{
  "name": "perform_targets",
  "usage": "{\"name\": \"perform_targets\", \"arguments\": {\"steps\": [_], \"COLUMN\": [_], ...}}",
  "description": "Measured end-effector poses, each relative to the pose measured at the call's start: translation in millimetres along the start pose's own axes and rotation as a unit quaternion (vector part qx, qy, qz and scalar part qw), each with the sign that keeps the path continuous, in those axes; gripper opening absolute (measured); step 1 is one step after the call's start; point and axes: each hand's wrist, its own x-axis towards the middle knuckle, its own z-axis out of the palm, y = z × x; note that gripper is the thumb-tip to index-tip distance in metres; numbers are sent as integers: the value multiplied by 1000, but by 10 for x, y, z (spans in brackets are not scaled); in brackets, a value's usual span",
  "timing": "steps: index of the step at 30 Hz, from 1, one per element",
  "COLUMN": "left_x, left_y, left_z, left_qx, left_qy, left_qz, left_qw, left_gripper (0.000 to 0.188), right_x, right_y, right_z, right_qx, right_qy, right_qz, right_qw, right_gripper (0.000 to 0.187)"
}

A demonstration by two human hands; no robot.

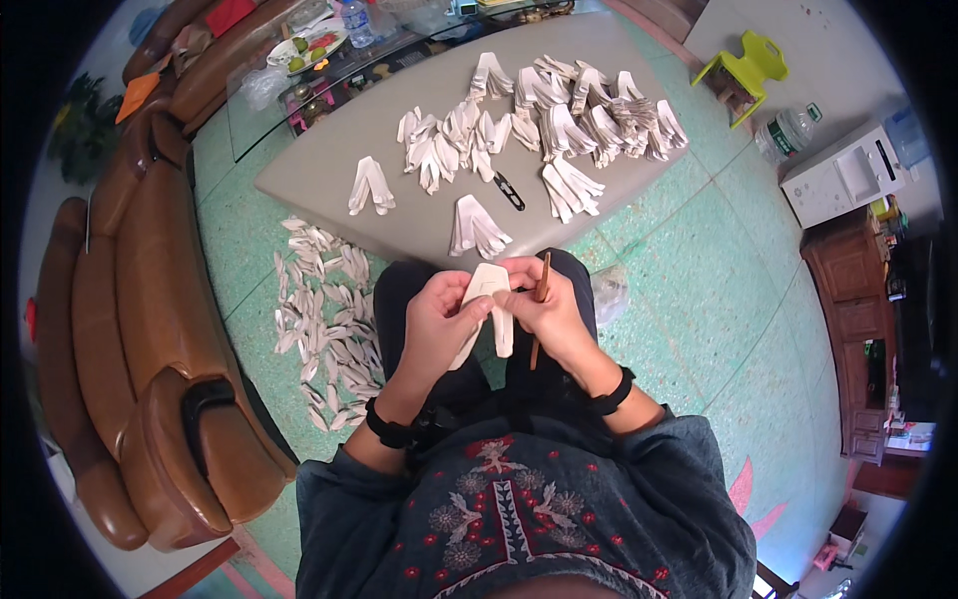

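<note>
Over our lap, we are holding a forked white cutout (488, 277) just short of the near edge of the desk (329, 170). Our left hand (436, 311) is grasping its left side, thumb lying across the front, and our right hand (551, 307) is grasping the other side, so the grip is closing on it from both flanks. The right hand is also carrying a slim brown stick (544, 280), standing out past the fingers.

To work cleanly, we are probably wanting an even, light pinch, both legs hanging unbent and the stick pointing clear of the white face. A short mark is showing on the upper part; we are not telling whether it is a slit, so pulling sideways there is seeming risky.

Beside our left leg, small white slips (351, 344) are lying on the floor. Ahead, a fanned bundle (476, 225) is resting nearest, black thread snips (509, 192) beyond, then stacked bundles (567, 132).
</note>
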Motion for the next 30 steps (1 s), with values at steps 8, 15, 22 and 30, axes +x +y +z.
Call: {"name": "perform_targets", "arguments": {"steps": [8, 15, 22, 30], "left_x": [77, 62, 57, 68], "left_y": [70, 31, 97, 88], "left_z": [-190, -191, -173, -49], "left_qx": [116, 196, 120, -4], "left_qy": [-125, -147, -148, -41], "left_qz": [-94, -74, -86, -29], "left_qw": [981, 967, 978, 999], "left_gripper": [14, 17, 17, 17], "right_x": [108, 104, 117, 39], "right_y": [-32, 115, 132, -15], "right_z": [-21, -7, 1, -135], "right_qx": [-48, -39, -73, 0], "right_qy": [-4, 6, -9, -104], "right_qz": [51, 25, -52, 99], "right_qw": [998, 999, 996, 990], "right_gripper": [14, 10, 9, 9]}}
